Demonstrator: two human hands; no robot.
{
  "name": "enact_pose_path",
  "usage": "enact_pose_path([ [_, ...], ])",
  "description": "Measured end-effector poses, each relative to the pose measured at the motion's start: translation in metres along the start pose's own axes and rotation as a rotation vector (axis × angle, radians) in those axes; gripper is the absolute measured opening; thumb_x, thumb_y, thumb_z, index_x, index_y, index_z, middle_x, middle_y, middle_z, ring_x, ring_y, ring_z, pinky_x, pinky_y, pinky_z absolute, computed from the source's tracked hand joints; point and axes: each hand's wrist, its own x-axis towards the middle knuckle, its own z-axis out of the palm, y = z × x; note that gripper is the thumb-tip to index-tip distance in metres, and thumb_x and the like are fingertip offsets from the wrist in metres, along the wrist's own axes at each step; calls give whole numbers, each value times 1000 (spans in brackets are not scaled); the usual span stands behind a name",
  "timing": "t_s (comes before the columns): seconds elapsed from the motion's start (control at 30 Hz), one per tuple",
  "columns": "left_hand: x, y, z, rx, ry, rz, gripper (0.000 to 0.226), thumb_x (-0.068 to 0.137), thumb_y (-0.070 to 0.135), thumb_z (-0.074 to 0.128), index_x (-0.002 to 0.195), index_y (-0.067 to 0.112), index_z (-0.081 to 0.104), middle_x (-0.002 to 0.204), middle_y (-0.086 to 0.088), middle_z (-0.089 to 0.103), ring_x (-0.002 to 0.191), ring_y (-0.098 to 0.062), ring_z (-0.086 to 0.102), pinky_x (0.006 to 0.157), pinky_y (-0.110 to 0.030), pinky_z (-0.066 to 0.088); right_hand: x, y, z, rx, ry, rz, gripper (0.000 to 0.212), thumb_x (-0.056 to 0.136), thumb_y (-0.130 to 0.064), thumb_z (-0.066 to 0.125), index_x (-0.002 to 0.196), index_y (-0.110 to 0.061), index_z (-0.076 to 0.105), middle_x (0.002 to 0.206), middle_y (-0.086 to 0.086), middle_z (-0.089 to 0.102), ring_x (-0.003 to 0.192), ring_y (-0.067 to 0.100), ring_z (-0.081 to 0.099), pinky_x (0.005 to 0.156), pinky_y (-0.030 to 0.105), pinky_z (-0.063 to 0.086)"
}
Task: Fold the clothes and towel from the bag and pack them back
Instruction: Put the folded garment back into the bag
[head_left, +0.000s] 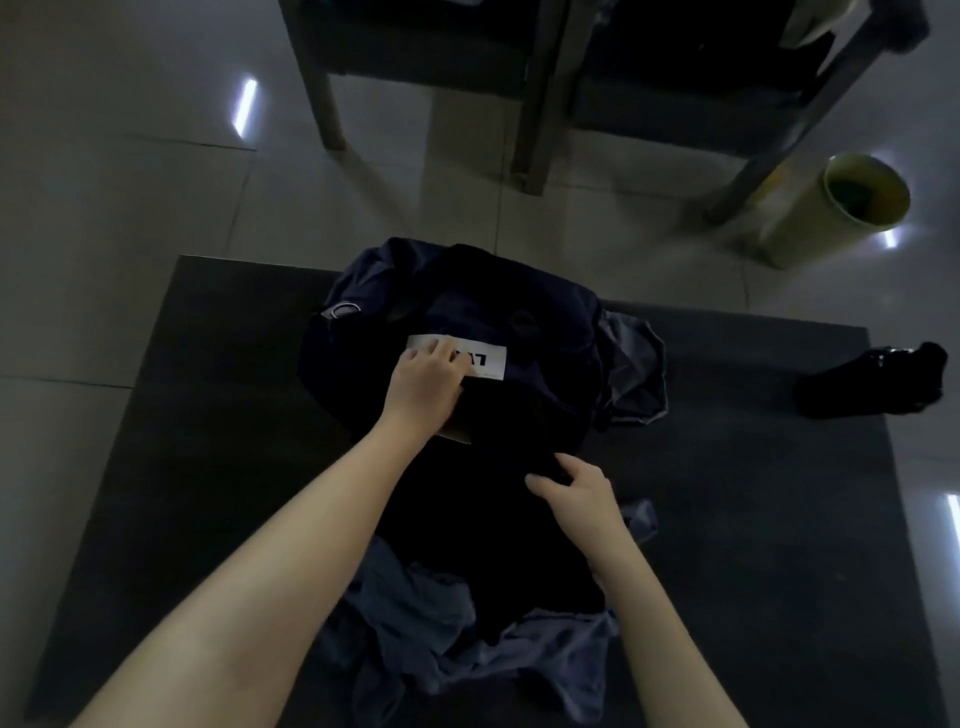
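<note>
A dark navy bag (467, 306) lies on a dark mat (218, 395), with a white label (488, 361) on its top. My left hand (423, 387) rests on the label's left end, fingers curled over the bag's edge. A black garment (483, 519) spreads from the bag's mouth toward me. My right hand (576, 493) pinches the black garment near its upper edge. Crumpled blue-grey cloth (441, 639) lies under the garment at the near side, and more blue cloth (634, 374) sticks out at the bag's right.
A small black item (872, 382) sits at the mat's right edge. On the tiled floor beyond stand chair legs (530, 135) and a yellow-green bin (836, 208) at the far right.
</note>
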Motion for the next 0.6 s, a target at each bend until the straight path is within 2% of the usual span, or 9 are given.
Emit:
enact_pose_path([
  [0.1, 5, -4, -5, 3, 74, 22, 22, 87, 21, 63, 104, 8, 66, 106, -9, 59, 101, -29, 55, 81, -39, 43, 1, 4, 6, 263, -67, 130, 18, 90, -12, 60, 108, -13, 65, 98, 7, 70, 89, 25, 67, 81, 38, 54],
  [0.2, 12, -6, -16, 13, 143, 68, 13, 80, 17, 71, 88, 6, 70, 87, -9, 61, 84, -30, 58, 68, -40, 45, 4, -1, 10, 383, -108, 205, 19, 92, -10, 56, 111, -13, 62, 103, 8, 68, 92, 27, 66, 81, 37, 53],
  [0.33, 23, -1, -38, -35, 212, 77, 13, 84, 17, 68, 88, 5, 69, 87, -9, 61, 86, -31, 57, 70, -41, 43, 9, -17, 18, 524, -82, 257, 24, 92, -10, 57, 116, -8, 60, 101, 9, 68, 90, 27, 65, 76, 36, 53],
  [0.43, 31, 1, -54, -74, 246, 63, 16, 88, 18, 63, 93, 4, 69, 92, -10, 61, 92, -31, 57, 75, -41, 42, 14, -31, 28, 699, -13, 321, 44, 90, -10, 59, 132, -6, 48, 104, 10, 64, 90, 25, 62, 70, 33, 52],
  [0.6, 37, -1, -74, -118, 255, 95, 21, 92, 21, 57, 101, 6, 69, 98, -8, 61, 98, -28, 55, 78, -34, 37, 24, -61, 42, 999, 40, 373, 32, 91, -12, 58, 123, -11, 56, 106, 10, 66, 90, 25, 63, 59, 28, 51],
])
